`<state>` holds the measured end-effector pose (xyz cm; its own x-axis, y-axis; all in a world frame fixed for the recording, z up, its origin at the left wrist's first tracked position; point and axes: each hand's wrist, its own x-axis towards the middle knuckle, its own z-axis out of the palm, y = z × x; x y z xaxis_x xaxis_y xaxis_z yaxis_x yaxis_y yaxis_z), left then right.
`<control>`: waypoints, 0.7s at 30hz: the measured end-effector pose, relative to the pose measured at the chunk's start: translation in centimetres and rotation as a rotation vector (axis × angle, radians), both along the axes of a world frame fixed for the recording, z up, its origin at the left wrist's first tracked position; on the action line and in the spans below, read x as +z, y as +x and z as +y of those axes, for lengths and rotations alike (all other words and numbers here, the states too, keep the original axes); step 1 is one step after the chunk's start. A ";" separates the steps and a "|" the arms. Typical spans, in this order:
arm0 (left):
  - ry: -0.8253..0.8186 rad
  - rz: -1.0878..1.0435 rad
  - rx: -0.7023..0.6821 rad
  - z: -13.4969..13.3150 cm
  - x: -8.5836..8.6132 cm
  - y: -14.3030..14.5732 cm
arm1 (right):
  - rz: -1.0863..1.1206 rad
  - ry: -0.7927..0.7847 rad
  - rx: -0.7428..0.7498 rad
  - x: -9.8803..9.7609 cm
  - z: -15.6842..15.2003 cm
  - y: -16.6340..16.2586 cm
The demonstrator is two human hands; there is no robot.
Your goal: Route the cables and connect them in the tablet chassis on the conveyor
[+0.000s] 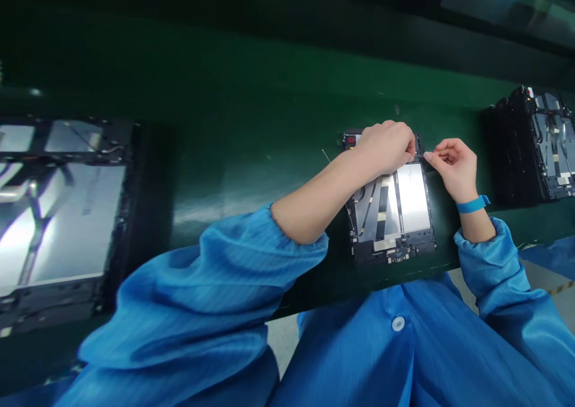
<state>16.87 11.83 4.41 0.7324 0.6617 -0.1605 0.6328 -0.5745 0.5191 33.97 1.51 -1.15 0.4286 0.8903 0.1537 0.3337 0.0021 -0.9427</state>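
An opened tablet (415, 199) lies face up in front of me, showing silvery battery panels, dark flex cables and a black frame. My left hand (387, 146) reaches across its upper part, fingers curled down and pressed together at the upper right corner. Whatever is between those fingertips is hidden. Just off the same corner, my right hand (454, 164) pinches with thumb and index finger; what it holds is too small to make out. A blue wrist strap (472, 204) is around my right wrist. My left forearm covers the tablet's upper left side.
More opened tablets stand in a stack (512, 149) at the right. A larger-looking stack of tablets (76, 215) is near at the left. Everything rests on a dark green table (233, 155). A dark raised ledge (314, 12) runs along the back.
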 end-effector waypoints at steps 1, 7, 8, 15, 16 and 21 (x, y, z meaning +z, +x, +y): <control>0.004 -0.010 -0.016 0.1 -0.1 0.0 | 0.004 0.005 -0.003 0.1 0.1 -0.1; 0.037 -0.234 -0.111 0.6 -0.8 -0.1 | 0.040 0.018 0.087 0.9 1.3 -1.0; 0.045 -0.241 -0.069 0.5 -0.9 -0.2 | 0.041 0.015 0.106 1.0 1.5 -1.0; 0.032 -0.169 0.171 -1.0 -1.9 -0.7 | 0.040 -0.173 0.259 0.3 2.6 -0.2; 0.029 -0.170 0.179 -1.1 -2.0 -0.8 | 0.057 -0.175 0.266 0.2 2.5 -0.1; 0.016 -0.185 0.184 -1.3 -2.2 -0.9 | 0.168 -0.171 0.277 0.3 2.2 0.0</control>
